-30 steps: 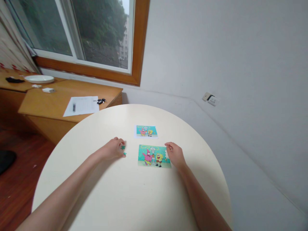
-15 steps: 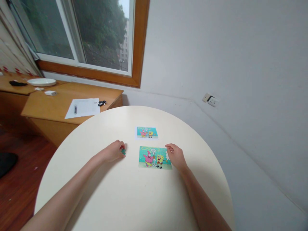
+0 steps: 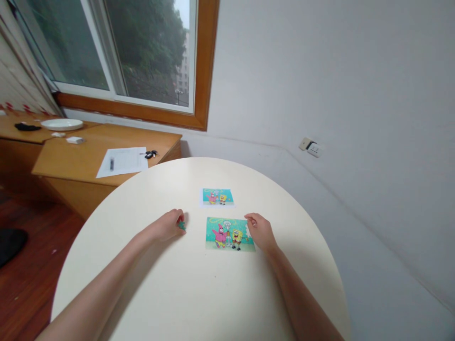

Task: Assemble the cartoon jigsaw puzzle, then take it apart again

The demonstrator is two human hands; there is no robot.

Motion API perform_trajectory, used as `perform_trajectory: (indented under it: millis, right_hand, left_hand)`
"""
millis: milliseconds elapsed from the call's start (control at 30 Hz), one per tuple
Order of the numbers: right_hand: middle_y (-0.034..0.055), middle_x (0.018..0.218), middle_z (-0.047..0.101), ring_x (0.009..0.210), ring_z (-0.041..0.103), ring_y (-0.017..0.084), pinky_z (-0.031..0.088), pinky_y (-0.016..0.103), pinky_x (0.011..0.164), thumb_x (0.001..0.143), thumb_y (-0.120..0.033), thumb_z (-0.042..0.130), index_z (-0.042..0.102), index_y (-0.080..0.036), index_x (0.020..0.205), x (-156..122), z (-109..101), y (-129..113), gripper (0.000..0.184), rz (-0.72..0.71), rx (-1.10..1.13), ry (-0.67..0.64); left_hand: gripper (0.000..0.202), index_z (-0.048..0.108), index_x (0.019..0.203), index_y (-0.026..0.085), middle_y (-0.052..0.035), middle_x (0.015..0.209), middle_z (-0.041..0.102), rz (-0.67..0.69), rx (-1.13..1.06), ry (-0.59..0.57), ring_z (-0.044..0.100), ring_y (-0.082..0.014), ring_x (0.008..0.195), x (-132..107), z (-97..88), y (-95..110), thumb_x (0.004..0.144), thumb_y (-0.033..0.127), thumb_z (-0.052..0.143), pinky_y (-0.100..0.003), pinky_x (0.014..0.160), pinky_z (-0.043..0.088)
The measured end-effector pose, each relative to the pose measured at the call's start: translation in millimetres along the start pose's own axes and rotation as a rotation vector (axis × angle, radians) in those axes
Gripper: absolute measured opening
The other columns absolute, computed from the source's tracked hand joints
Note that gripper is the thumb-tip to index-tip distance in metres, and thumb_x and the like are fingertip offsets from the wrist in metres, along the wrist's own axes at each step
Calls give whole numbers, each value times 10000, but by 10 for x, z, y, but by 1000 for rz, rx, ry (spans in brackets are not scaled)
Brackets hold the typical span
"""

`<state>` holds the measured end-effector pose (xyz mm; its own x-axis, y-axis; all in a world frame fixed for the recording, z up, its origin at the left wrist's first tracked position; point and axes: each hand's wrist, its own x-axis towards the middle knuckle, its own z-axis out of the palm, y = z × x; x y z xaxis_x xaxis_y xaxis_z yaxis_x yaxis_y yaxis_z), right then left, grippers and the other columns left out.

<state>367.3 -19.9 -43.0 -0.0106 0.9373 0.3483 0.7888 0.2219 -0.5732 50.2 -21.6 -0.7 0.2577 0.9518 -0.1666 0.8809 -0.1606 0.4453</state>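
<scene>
A jigsaw puzzle (image 3: 222, 239) with a pink starfish, a squid and a yellow sponge character lies on the round white table (image 3: 199, 293). White gaps show along its right side. To the left of it, my left hand (image 3: 170, 225) is closed on a small teal puzzle piece (image 3: 182, 225), held by the fingertips just at the tabletop. My right hand (image 3: 260, 230) rests at the puzzle's right edge, covering part of it. Its thumb and index finger are pinched together, and whatever they hold is hidden. Beyond the puzzle lies a smaller reference picture (image 3: 217, 196) with the same scene.
Left of the table stands a wooden desk (image 3: 88, 137) with a printed sheet (image 3: 124, 161), keys (image 3: 151, 154), a small white box (image 3: 75, 140) and a white dish (image 3: 62, 124). A wall with a socket (image 3: 314, 149) rises behind and to the right.
The camera view has shifted very slightly. Both hands, the puzzle and the held piece stay in practically the same places.
</scene>
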Motion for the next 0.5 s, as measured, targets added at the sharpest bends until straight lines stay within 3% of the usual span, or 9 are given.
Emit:
perform_trajectory:
  millis: [500]
  right_hand:
    - [46, 842, 672, 754, 615, 169, 492, 310, 729, 750, -153, 392, 654, -201, 835, -6, -2, 4, 279, -15, 14, -17]
  left_hand:
    - [197, 506, 826, 192, -10, 751, 595, -2, -54, -31, 534, -155, 665, -53, -33, 54, 645, 220, 578, -236, 563, 352]
